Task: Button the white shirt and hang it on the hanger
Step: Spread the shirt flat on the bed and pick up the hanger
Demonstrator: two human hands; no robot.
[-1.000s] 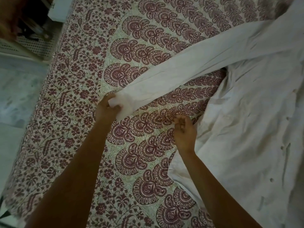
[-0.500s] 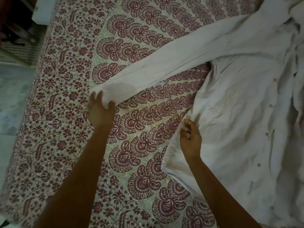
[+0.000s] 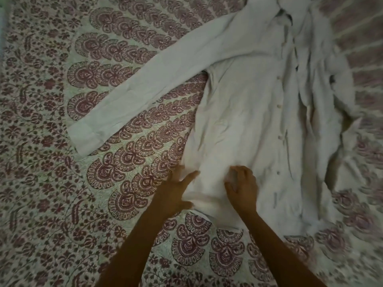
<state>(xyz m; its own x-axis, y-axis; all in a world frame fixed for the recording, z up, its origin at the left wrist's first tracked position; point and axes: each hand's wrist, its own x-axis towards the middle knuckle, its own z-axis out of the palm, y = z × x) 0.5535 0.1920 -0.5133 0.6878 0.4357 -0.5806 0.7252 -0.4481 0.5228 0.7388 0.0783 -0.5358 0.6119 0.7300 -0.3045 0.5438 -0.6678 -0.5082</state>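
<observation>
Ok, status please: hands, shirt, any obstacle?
Left hand open, right hand grip unclear, both on white shirt. Shirt looks unbuttoned. No hanger visible.

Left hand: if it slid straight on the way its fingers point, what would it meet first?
The white shirt. The left hand points forward and rightward, fingertips at the shirt's side edge, so it would likely slide onto its front panel.
</observation>
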